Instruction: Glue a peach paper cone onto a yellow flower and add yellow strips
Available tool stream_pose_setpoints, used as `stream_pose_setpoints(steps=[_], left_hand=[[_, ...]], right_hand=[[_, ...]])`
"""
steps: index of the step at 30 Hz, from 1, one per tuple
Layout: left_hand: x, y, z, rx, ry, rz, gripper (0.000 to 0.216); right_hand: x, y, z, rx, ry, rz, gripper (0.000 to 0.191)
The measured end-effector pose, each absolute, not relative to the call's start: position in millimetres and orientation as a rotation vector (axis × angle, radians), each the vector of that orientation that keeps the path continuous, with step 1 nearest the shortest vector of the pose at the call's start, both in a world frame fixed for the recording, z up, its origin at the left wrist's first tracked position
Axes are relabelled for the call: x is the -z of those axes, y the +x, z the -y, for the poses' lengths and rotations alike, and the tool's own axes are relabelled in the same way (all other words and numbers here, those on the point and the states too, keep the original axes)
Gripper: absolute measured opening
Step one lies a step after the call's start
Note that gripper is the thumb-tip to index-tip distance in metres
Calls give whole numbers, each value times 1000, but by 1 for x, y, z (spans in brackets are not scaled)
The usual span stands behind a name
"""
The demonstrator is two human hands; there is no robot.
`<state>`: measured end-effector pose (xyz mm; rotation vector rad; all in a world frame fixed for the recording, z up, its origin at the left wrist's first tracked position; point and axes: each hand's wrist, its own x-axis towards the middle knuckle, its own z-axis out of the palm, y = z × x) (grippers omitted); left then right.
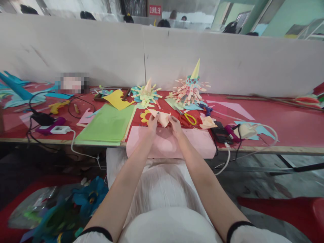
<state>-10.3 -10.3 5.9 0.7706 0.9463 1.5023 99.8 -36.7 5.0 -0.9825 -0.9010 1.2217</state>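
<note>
Between my two hands, just above the table's front part, is a peach paper cone (163, 118), its narrow tip pointing left. My left hand (153, 123) grips it near the tip side, thumb on top. On the wider side, the fingers of my right hand (175, 124) pinch the paper's edge. Below them a pink paper sheet (192, 141) hangs over the table edge. A yellow paper flower (144, 116) lies by my left hand. Yellow-handled scissors (190, 118) rest right of my right hand, near a crumpled peach paper piece (208, 122).
Two layered paper crafts with cones (147, 93) (193, 84) stand behind. Green paper sheets (107, 124) are stacked left, with a yellow glue gun (58, 107) beyond. A phone (222, 132) and power strip (234, 132) with cables lie right. A white partition (106, 54) borders the red table (286, 125).
</note>
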Motion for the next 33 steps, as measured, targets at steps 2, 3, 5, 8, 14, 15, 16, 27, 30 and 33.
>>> stream_pose_setpoints(steps=[2,3,5,8,14,15,16,27,30,33], left_hand=[[-5,-11,9,-1494,779,-955,14],[-4,-11,9,-1491,781,-961,13],[-3,-10,7,-1492,784,-970,12],[-1,-10,6,-1498,791,-971,12],[-1,-8,8,-1511,807,-963,15],[-1,-8,8,-1511,808,-964,15],[-1,-8,8,-1511,809,-967,15],[0,-6,3,-1485,810,-1023,15],[0,-7,3,-1486,809,-1037,14],[-1,-6,4,-1485,816,-1035,13]], right_hand=[[-5,100,36,-1204,-996,912,42],[-4,100,36,-1194,-1002,917,42],[-3,101,35,-1173,-1016,923,42],[-1,101,33,-1140,-1036,928,42],[0,102,32,-1112,-1052,949,43],[0,103,32,-1109,-1052,955,43],[1,103,32,-1105,-1053,961,43],[1,106,31,-1001,-1080,1014,46],[0,106,32,-997,-1089,1018,46],[1,106,31,-1005,-1090,1002,49]])
